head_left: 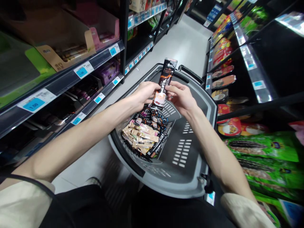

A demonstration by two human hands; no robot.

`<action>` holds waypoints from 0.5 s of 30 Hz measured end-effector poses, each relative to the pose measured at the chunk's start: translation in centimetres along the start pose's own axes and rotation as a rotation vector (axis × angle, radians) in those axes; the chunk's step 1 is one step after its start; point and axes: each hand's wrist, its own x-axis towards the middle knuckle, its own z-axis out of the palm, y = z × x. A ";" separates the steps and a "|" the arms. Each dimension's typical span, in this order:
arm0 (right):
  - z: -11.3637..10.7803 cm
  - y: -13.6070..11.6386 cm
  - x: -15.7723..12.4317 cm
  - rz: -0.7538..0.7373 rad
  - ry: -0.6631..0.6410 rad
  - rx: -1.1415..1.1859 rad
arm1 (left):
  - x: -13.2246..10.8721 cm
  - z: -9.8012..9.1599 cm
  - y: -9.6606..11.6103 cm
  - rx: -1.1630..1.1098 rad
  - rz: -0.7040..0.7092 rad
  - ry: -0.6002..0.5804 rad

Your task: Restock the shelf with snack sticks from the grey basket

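The grip of the left hand [146, 91] pinches one edge of a slim black packet [164, 79], and the grip of the right hand [181, 97] pinches the opposite edge. The packet is held lengthwise over a grey basket [182, 188], its lower end above a pile inside; whether they touch I cannot tell. In that pile, small black sachets [158, 122] lie beside beige sachets [143, 134]. Left of the basket stand shelves with blue price labels [83, 70] and open cartons [63, 57]; on the right, green bags [263, 147] lie near red-lidded tubs [229, 126].
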 end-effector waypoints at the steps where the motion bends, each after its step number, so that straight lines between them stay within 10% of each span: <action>1: 0.0 0.0 0.0 -0.030 0.013 -0.007 | 0.0 0.0 0.0 0.004 0.004 -0.002; 15: 0.0 -0.5 -0.3 -0.059 0.033 -0.007 | 0.2 -0.2 -0.3 0.074 0.080 0.026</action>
